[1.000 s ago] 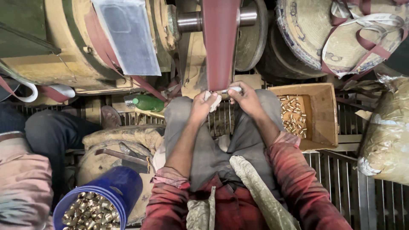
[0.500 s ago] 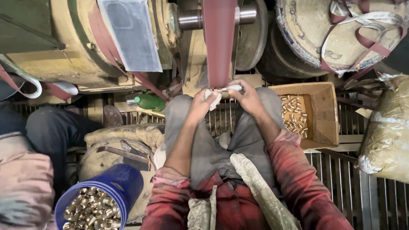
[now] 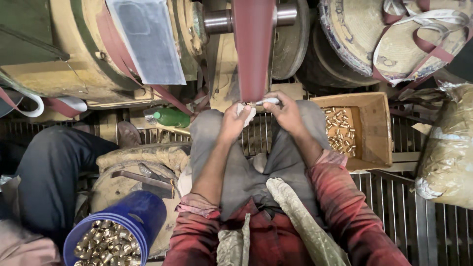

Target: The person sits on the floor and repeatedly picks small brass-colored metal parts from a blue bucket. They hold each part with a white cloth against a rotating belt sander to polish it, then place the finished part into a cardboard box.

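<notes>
Red belt [image 3: 253, 49] runs down centre, lower end just above both hands. Cardboard box [image 3: 377, 125] near right, blue bucket [image 3: 140, 214] lower left. Left hand [image 3: 234, 123] grips white rag [image 3: 246, 114]; right hand [image 3: 286, 112] pinches small metal piece [image 3: 268, 101] against belt edge.

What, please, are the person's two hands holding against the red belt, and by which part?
Both hands hold a small metal piece at the sanding belt: the right hand by its right end, the left hand through a white cloth.
</notes>
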Demonstrator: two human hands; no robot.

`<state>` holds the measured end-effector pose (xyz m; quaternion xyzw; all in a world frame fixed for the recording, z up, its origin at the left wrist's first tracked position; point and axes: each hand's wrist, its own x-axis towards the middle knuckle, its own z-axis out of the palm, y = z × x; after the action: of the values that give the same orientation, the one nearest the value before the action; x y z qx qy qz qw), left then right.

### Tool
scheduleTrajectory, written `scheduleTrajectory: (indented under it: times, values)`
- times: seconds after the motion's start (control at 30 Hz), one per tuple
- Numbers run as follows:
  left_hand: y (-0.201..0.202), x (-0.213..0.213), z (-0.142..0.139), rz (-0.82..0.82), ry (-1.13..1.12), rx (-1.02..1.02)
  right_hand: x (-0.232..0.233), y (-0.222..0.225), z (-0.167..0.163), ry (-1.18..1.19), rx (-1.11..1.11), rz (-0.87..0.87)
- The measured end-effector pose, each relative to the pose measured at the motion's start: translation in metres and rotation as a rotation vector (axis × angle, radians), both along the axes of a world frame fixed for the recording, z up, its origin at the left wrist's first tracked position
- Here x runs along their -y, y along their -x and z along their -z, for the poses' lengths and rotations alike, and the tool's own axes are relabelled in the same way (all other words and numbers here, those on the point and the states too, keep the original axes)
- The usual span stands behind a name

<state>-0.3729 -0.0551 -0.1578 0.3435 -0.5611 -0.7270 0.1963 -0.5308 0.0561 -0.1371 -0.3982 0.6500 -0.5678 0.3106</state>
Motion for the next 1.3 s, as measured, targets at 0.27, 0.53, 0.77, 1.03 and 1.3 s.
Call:
scheduleTrajectory:
  times: [0.27,0.53,0.77,1.03,1.3]
  values:
    - [0.006,0.004,0.004,-0.025,0.003,0.019,0.013,0.002,0.001,-0.129,0.167,0.022]
    - [0.010,0.005,0.004,-0.046,-0.026,-0.011,0.025,0.007,0.000,-0.144,0.345,0.006]
    - [0.010,0.007,-0.005,-0.035,-0.024,0.021,0.036,0.007,-0.009,-0.355,0.542,0.100]
    - [-0.014,-0.001,-0.019,0.065,-0.021,-0.008,0.001,-0.009,-0.016,-0.285,0.180,-0.021]
    - [-0.014,-0.005,-0.017,0.119,-0.021,-0.165,-0.016,-0.010,-0.011,0.063,-0.001,-0.022]
